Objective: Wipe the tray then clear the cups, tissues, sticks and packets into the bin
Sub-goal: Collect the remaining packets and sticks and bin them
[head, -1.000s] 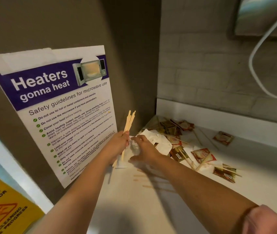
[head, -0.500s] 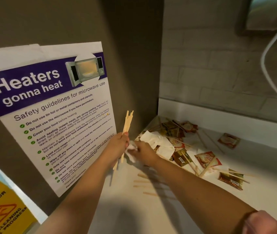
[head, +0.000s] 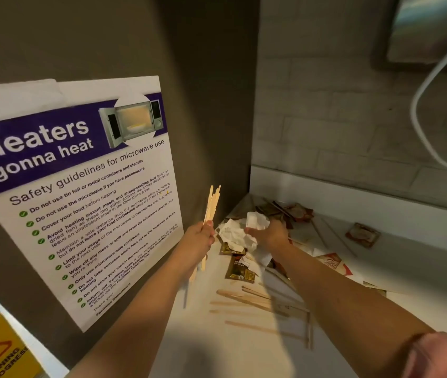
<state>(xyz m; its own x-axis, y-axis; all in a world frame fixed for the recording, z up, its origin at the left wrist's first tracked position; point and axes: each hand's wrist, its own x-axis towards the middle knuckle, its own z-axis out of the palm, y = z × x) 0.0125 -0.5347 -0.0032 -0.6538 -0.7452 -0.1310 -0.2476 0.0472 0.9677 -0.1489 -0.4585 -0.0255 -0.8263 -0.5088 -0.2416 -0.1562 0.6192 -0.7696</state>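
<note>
**A Messy White Counter**

The white counter (head: 211, 356) runs back into a corner by the wall. Thin wooden sticks (head: 247, 298) lie flat on its near part, some crossing. Just behind them lies a brown and gold packet (head: 240, 271). A red and white packet (head: 333, 264) lies to the right. More packets (head: 285, 211) are heaped in the far corner, beside crumpled white tissues (head: 233, 233). A lone packet (head: 363, 234) lies well apart.

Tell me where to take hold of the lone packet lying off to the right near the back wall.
Pinch the packet by its near edge, coming from above and the front. It lies flat on the counter, so only an edge offers a grip, and the white upstand close behind it probably crowds the far side.
</note>
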